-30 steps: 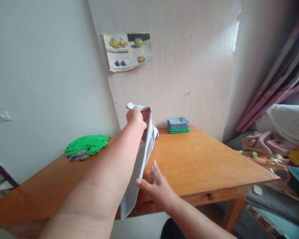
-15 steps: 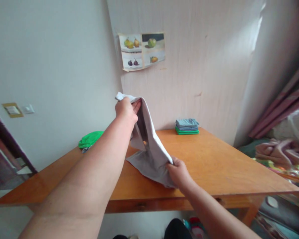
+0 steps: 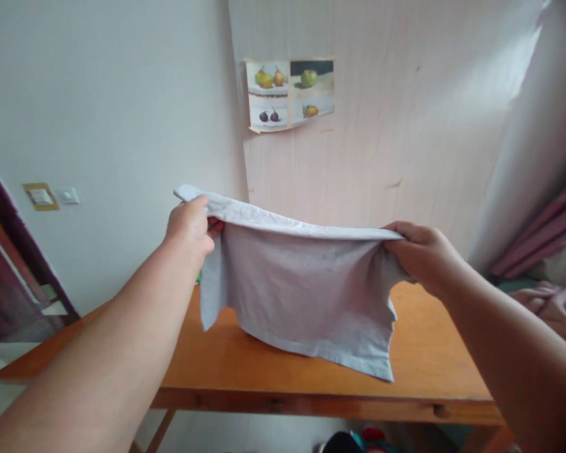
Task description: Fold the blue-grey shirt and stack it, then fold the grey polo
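A light grey piece of cloth [image 3: 306, 289], which looks like a folded garment, hangs stretched between my two hands above the wooden table [image 3: 434, 352]. My left hand [image 3: 191, 226] is closed on its upper left part, with a short end sticking out past the fingers. At the upper right corner, my right hand [image 3: 417, 248] pinches the top edge. The top edge runs nearly straight and slopes slightly down to the right. Its lower edge hangs loose near the tabletop; whether it touches the wood I cannot tell.
Behind the table, a sheet of fruit pictures [image 3: 290, 94] is taped to the wall. A sliver of green fabric [image 3: 198, 278] shows beside my left wrist. Pinkish cloth [image 3: 551, 308] lies at the right, below a purple curtain [image 3: 542, 233].
My right hand has risen and moved right, and my left hand has moved left. The grey cloth went from bunched and slanting to spread wide. It now hides the folded stack at the back.
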A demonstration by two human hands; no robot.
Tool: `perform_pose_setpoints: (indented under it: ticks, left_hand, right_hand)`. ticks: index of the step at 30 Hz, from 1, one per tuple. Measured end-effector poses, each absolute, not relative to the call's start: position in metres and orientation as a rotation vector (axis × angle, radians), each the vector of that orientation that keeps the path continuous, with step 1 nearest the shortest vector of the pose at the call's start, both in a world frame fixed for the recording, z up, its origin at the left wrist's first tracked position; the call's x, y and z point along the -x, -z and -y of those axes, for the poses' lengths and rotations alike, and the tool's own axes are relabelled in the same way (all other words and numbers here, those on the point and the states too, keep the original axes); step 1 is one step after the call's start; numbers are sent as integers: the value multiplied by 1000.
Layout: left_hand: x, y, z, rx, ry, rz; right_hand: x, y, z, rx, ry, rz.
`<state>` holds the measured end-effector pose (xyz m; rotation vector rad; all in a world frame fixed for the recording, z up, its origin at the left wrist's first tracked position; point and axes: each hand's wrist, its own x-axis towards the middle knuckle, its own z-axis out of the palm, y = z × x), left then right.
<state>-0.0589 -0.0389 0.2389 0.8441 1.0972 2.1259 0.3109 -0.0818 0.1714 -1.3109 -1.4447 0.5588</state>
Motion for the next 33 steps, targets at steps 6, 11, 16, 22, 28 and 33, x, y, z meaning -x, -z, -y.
perform_pose_setpoints:
  ticks: [6, 11, 16, 22, 28, 33]
  left_hand:
    - [80, -210, 0, -721, -1941, -1280]
    - [89, -219, -34, -727, -1989, -1252]
    - [96, -224, -32, -930, -2116, -894]
    - [96, -122, 31, -830, -1989, -889]
    - [101, -8, 102, -597, -1684, -1222]
    - [114, -5, 127, -807, -1615, -1438]
  right_hand:
    - [-301, -172, 4, 1513, -237, 1647]
    - [-298, -184, -43, 1610, 208, 1705]
    - [-302, -190, -37, 1554, 414, 1539]
    - [-328, -103, 7, 1269, 639, 1898]
    - [-352, -1, 61, 1293, 389, 2377]
    - [-363, 17, 79, 1393, 360, 2389]
